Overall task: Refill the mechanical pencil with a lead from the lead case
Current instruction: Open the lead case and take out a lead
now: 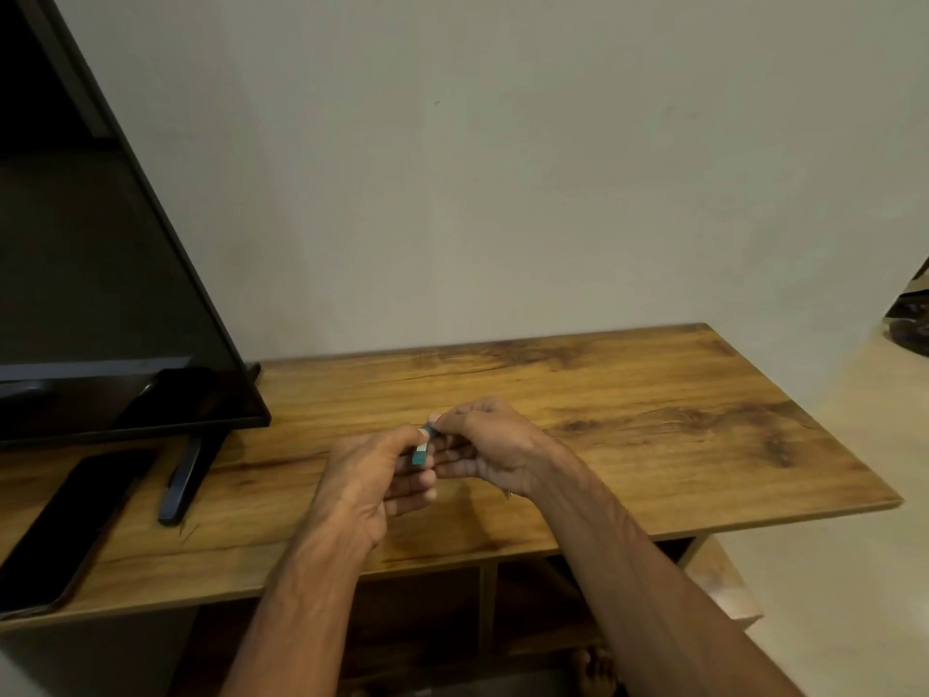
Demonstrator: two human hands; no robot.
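Observation:
My two hands meet over the middle of the wooden table (628, 420). A small teal lead case (421, 451) with a pale label stands nearly upright between them. My left hand (377, 482) pinches the case between thumb and fingers. The fingertips of my right hand (485, 447) close on the case's top end. A small metallic tip (508, 494) pokes out below my right wrist; the mechanical pencil itself is hidden, so I cannot tell where it is.
A black TV screen (100, 294) stands at the left on a dark foot (183, 482). A dark phone (65, 525) lies flat at the near left. The table's right edge drops to a pale floor. Shelves sit under the tabletop.

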